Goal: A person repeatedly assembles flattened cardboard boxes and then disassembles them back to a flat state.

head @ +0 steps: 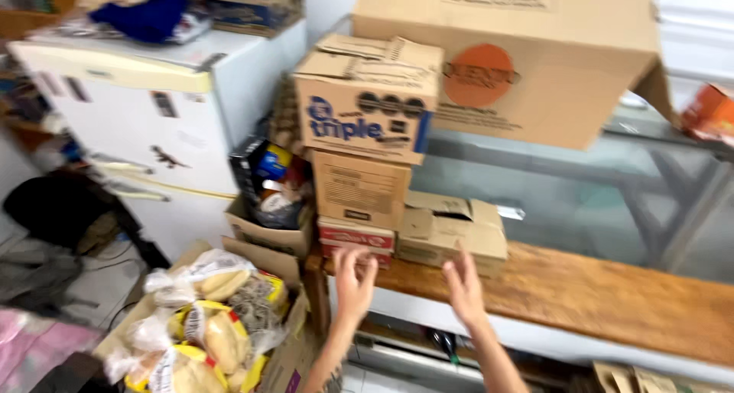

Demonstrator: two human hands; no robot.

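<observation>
A person stands facing a wooden bench [581, 286] stacked with cardboard boxes. Both bare hands are raised toward the bench's left end, fingers spread, holding nothing. The left hand [353, 280] is just at, perhaps touching, a flat red-and-white box [355, 238] at the bottom of a stack at the left corner. On that box sits a plain brown carton [359, 188], then a white-and-blue printed carton [365, 106]. The right hand [464, 284] hovers near a low brown box [451, 231] just beside the stack. It looks like the reaching step; a grip would call for closing both hands on one box while the stack above stays balanced.
</observation>
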